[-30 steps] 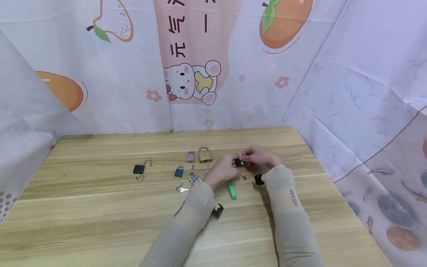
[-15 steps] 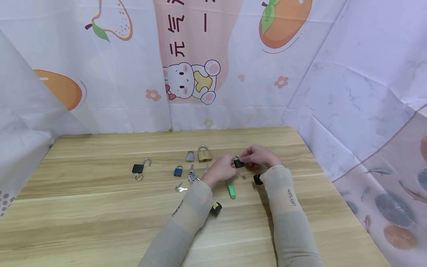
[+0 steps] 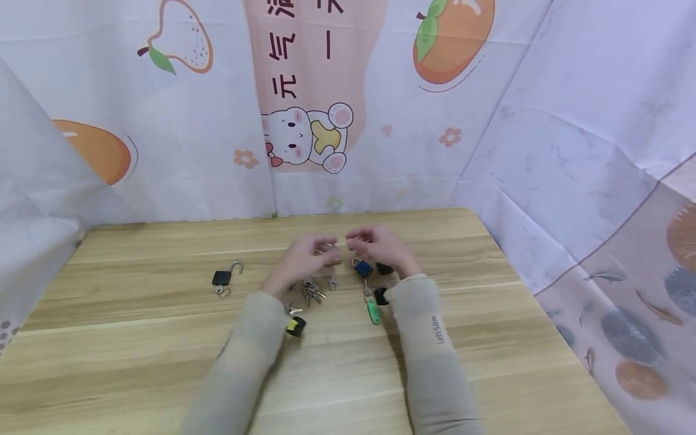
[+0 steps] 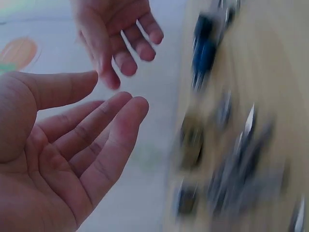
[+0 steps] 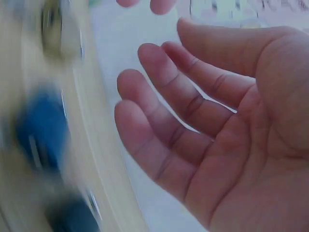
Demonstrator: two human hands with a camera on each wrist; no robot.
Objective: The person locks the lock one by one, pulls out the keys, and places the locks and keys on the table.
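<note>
My left hand (image 3: pixel 304 260) is raised over the back middle of the table, its fingers loosely bent and holding nothing. Facing it across a small gap is my right hand (image 3: pixel 380 248), likewise free of any object. Just below the right hand lie a blue padlock (image 3: pixel 362 268) with a key in it and a green tag (image 3: pixel 373 311) trailing, and a black padlock (image 3: pixel 384 268) partly covered by the wrist. A brass padlock (image 4: pixel 191 140) and a small grey padlock (image 4: pixel 186 198) show blurred in the left wrist view; the left hand mostly hides them in the head view.
Several loose keys (image 3: pixel 313 291) lie in front of the left hand, with a single key (image 3: pixel 333 283) beside them. Further left sits an opened black padlock (image 3: pixel 222 278) with keys. A printed curtain (image 3: pixel 217 181) hangs along the table's back edge.
Both hands have let go of the black padlock and moved left and up off the table. The blue padlock, earlier covered by the left hand, now shows. The head view has shifted slightly.
</note>
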